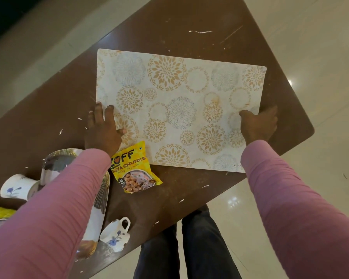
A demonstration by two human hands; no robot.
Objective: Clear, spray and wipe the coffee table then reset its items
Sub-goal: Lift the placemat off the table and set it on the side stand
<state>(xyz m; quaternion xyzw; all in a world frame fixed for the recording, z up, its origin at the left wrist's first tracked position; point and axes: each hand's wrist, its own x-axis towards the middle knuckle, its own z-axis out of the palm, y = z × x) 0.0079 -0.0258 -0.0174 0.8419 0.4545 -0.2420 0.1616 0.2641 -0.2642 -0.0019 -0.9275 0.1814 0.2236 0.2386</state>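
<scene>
Placemat [179, 109] lies flat on the table [189, 27], soya packet [135, 170] touching its near-left corner. My left hand [104, 127] presses flat on its left edge; my right hand [258, 123] grips the right edge, thumb on top.

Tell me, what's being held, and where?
The placemat: the right hand pinches its right edge, thumb on top; the left hand rests on its left edge.
</scene>
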